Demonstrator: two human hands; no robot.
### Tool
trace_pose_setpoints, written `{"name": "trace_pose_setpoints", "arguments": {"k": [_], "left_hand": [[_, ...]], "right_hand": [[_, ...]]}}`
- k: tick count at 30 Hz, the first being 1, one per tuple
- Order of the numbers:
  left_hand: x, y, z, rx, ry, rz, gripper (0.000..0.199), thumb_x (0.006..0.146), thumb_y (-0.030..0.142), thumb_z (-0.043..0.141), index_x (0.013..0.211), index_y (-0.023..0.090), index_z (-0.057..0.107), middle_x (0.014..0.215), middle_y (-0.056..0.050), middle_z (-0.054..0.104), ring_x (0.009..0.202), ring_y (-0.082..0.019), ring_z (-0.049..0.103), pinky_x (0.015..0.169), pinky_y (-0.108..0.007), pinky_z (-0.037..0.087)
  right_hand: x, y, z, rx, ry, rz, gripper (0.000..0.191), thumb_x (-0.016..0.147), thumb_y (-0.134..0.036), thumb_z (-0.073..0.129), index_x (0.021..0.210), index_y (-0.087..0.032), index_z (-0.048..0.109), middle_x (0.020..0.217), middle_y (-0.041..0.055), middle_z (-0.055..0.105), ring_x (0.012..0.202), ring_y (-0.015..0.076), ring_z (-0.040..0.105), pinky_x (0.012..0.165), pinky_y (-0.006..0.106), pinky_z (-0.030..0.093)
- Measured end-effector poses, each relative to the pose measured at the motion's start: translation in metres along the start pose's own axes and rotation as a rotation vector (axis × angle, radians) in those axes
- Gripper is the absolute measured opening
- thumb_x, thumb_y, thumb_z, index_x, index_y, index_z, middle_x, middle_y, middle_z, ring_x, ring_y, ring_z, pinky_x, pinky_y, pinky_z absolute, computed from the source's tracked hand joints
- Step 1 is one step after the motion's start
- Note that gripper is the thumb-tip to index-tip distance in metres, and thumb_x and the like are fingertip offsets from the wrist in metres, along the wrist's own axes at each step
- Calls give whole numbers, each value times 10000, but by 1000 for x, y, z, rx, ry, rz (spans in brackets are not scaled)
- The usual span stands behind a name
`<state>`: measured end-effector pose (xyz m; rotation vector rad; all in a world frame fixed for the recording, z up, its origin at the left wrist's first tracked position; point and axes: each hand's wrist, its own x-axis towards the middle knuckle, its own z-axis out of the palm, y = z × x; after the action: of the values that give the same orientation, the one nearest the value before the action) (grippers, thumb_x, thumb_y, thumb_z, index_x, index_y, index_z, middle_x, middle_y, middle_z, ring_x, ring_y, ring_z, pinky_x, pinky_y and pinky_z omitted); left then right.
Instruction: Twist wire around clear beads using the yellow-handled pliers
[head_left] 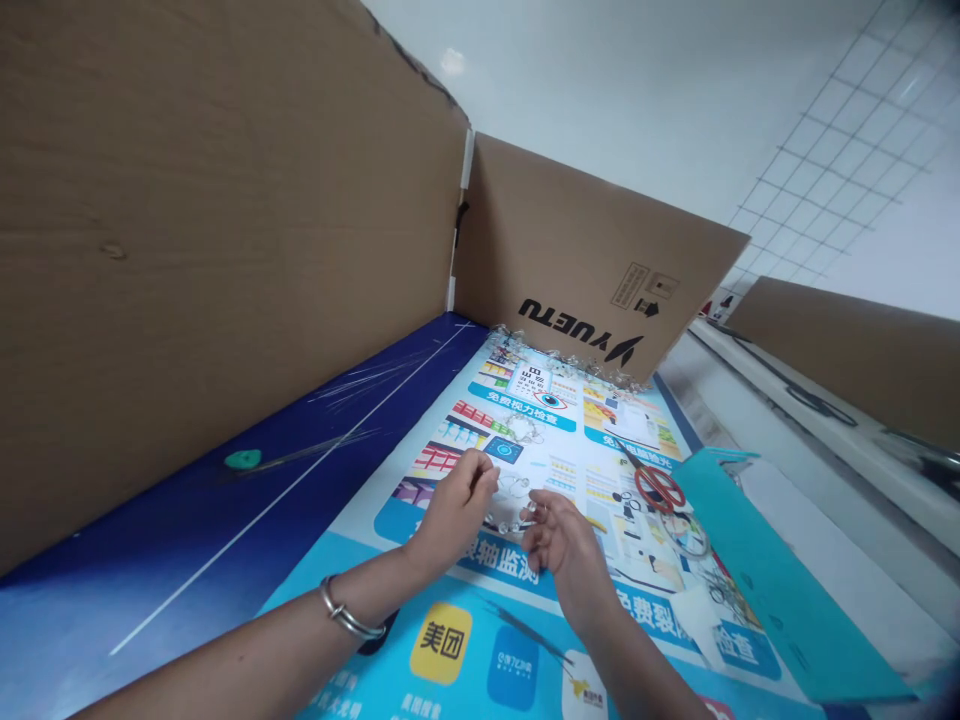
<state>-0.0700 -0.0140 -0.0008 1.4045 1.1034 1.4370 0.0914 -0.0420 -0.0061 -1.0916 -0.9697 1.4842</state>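
Atop printed poster [540, 420] | cardboard partitions [225, 250] behind | grid-tiled wall [840, 170] right

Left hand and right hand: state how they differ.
The left hand wears a metal bangle on its wrist, while the right hand has a bare wrist. The left hand's fingertips bunch together; the right hand's fingers curl loosely apart. Both hands are ungloved and sit over the printed poster.

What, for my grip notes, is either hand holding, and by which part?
It cannot be told: the left hand pinches above a clear looped strand, and the right hand curls beside it; no grip shows clearly.
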Motion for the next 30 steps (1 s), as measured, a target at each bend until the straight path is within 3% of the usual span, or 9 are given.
{"name": "trace_pose_setpoints", "arguments": {"k": [3, 5, 8, 12, 16, 30], "left_hand": [[0, -5, 4, -71, 13, -68, 156, 829, 316, 471, 712, 212, 478, 578, 45, 455, 503, -126, 391, 513, -230, 310], [0, -7, 5, -87, 2, -89, 158, 833, 326, 470, 724, 212, 475, 573, 49, 452, 481, -117, 380, 492, -224, 306], [-2, -9, 7, -103, -31, -113, 163, 839, 340, 471, 738, 211, 475, 573, 50, 456, 461, -105, 373, 468, -216, 303], [-2, -8, 8, -140, -77, -147, 180, 852, 358, 458, 756, 206, 476, 558, 47, 451, 463, -101, 382, 455, -207, 311], [0, -8, 8, -171, -90, -184, 192, 857, 363, 457, 755, 202, 466, 555, 55, 423, 455, -87, 357, 435, -192, 290], [5, -17, 8, -164, -126, -221, 227, 863, 388, 451, 745, 195, 454, 655, 36, 480, 548, -100, 426, 489, -198, 334]], "right_hand": [[-2, -1, 1, -18, 34, -19, 455, 805, -586, 430, 1004, -191, 540, 858, 59, 570, 579, 124, 531, 414, 213, 350], [-3, 0, 2, -103, 55, -37, 430, 783, -571, 492, 995, -199, 535, 850, 50, 577, 581, 120, 529, 412, 202, 347], [-4, 3, 3, -257, 34, -29, 392, 738, -502, 596, 983, -205, 520, 683, -3, 574, 507, 102, 492, 407, 189, 335], [-1, 3, 0, -323, 29, -9, 330, 761, -486, 564, 875, -176, 548, 498, -34, 529, 391, 80, 409, 389, 195, 311], [2, -1, -7, -346, 34, -53, 291, 788, -451, 543, 752, -164, 577, 533, -16, 544, 447, 84, 448, 434, 200, 338], [1, 3, -13, -337, 33, -74, 297, 858, -462, 449, 821, -179, 534, 577, -18, 565, 435, 71, 428, 438, 195, 317]]}}
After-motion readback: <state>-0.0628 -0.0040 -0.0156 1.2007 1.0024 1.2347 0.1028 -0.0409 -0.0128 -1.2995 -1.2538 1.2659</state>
